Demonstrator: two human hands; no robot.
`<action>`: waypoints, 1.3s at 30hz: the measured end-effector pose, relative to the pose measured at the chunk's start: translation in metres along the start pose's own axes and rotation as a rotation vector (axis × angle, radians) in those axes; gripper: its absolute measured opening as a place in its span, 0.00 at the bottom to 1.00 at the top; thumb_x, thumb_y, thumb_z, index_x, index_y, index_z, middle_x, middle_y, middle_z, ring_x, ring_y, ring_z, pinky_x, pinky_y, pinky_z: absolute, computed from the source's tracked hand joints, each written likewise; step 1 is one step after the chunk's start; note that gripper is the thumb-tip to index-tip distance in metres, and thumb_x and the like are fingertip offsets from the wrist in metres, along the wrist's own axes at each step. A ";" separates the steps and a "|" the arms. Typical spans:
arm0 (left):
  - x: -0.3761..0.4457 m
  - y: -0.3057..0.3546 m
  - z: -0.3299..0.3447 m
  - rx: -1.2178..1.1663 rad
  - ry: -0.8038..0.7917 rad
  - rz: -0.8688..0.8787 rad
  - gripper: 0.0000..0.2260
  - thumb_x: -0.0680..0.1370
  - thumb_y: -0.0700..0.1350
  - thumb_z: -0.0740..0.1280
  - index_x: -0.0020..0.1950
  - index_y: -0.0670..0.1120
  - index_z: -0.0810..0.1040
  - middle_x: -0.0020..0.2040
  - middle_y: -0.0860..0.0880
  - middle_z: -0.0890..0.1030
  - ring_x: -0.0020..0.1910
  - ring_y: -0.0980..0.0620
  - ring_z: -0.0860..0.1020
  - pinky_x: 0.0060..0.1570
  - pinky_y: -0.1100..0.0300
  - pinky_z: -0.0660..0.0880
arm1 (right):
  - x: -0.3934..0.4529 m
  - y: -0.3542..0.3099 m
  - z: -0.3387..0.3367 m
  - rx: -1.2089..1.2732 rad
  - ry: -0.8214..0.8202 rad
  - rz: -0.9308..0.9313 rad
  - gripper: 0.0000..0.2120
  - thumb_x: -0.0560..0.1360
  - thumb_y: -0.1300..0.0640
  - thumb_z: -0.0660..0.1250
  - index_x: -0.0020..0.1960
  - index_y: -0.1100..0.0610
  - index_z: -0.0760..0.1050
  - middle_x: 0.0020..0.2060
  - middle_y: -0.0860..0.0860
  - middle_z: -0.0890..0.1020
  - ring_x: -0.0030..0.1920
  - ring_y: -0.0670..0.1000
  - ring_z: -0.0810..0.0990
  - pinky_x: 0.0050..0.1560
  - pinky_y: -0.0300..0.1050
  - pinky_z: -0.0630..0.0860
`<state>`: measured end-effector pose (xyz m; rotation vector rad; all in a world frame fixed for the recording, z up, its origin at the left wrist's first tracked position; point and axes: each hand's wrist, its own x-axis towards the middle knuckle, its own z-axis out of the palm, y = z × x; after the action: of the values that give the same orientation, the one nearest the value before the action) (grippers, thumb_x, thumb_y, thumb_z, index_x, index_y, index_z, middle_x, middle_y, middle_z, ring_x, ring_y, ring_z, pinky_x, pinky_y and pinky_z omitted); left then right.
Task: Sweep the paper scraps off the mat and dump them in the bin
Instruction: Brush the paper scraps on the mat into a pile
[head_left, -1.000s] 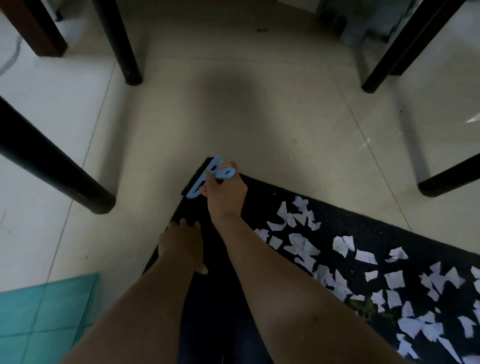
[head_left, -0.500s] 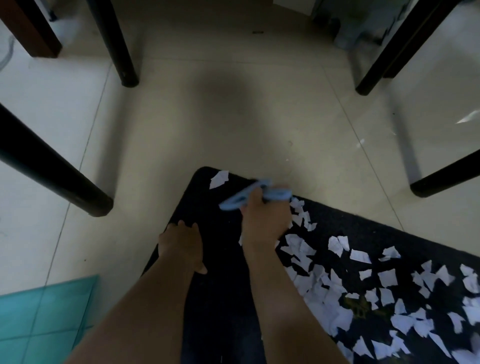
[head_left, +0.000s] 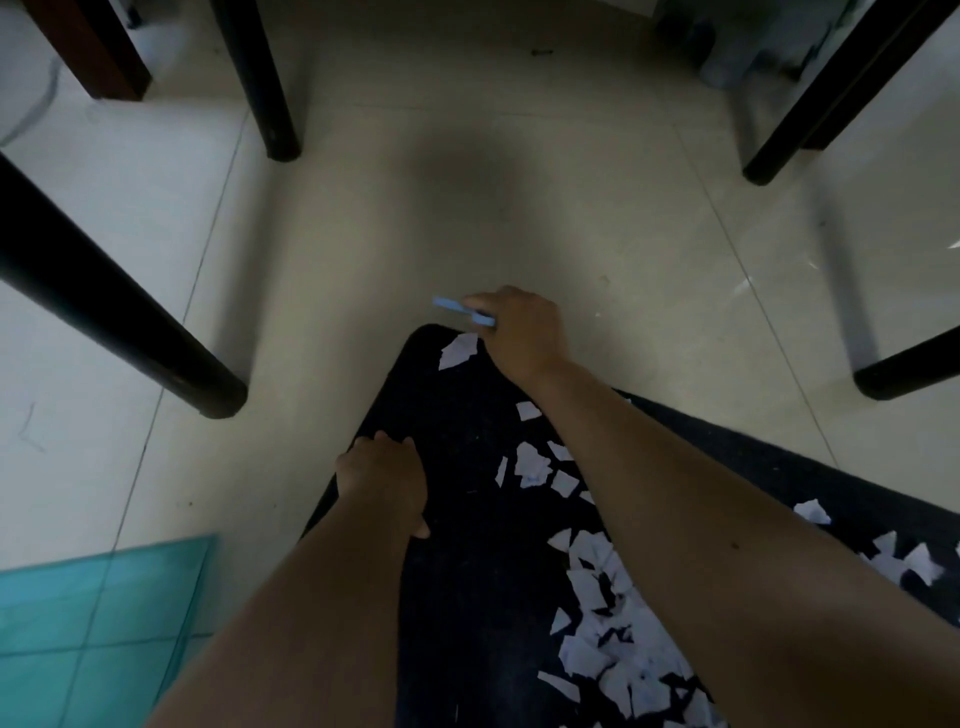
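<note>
The right hand (head_left: 522, 332) is curled around a small light-blue brush (head_left: 462, 310), holding it just past the far corner of the dark mat (head_left: 467, 571), over the pale tiled floor (head_left: 467, 234). Only a short length of the brush shows beyond the fingers; the rest is hidden in the fist. Its long axis runs roughly sideways across the view, tilted slightly, with the visible end pointing to the left and a little away from the person. Whether it touches the floor cannot be told.

The left hand (head_left: 384, 480) rests on the mat's left edge, fingers bent over the edge; how firmly it grips the mat is not clear.

The mat lies on the floor with one rounded corner pointing away from the person and its long side running off to the lower right. White paper scraps (head_left: 608, 623) lie on it: one larger piece (head_left: 457, 351) sits at the far corner just beside the right hand, a few loose pieces lie near the middle under the right forearm, and a dense heap lies at the lower right, partly hidden by that arm.

Black furniture legs (head_left: 130, 332) stand on the floor to the left, the far left and the right. A teal tiled patch (head_left: 93, 623) shows at the lower left.
</note>
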<state>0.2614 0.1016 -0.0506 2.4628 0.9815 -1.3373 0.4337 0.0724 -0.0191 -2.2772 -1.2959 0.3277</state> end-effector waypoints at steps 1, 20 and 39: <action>0.001 0.000 -0.001 0.002 -0.009 0.003 0.57 0.65 0.65 0.73 0.80 0.47 0.41 0.79 0.42 0.50 0.76 0.42 0.58 0.69 0.46 0.66 | 0.001 0.000 0.000 0.003 -0.033 0.006 0.14 0.77 0.64 0.63 0.60 0.56 0.79 0.54 0.58 0.82 0.53 0.57 0.79 0.57 0.51 0.74; 0.000 0.000 0.000 -0.015 0.006 -0.016 0.53 0.65 0.63 0.75 0.79 0.48 0.48 0.76 0.44 0.57 0.72 0.44 0.63 0.67 0.47 0.68 | 0.010 -0.014 -0.018 -0.052 -0.360 -0.110 0.10 0.76 0.54 0.66 0.54 0.56 0.82 0.52 0.56 0.83 0.51 0.55 0.80 0.56 0.52 0.75; -0.004 0.001 0.002 -0.030 0.007 -0.037 0.55 0.66 0.64 0.73 0.80 0.49 0.41 0.78 0.44 0.51 0.75 0.43 0.58 0.68 0.46 0.66 | -0.025 -0.005 -0.057 0.066 -0.673 -0.088 0.08 0.74 0.59 0.69 0.52 0.56 0.82 0.48 0.53 0.85 0.50 0.51 0.82 0.55 0.47 0.77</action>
<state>0.2587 0.0982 -0.0484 2.4411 1.0457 -1.3157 0.4426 0.0363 0.0309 -2.1144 -1.6533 1.1583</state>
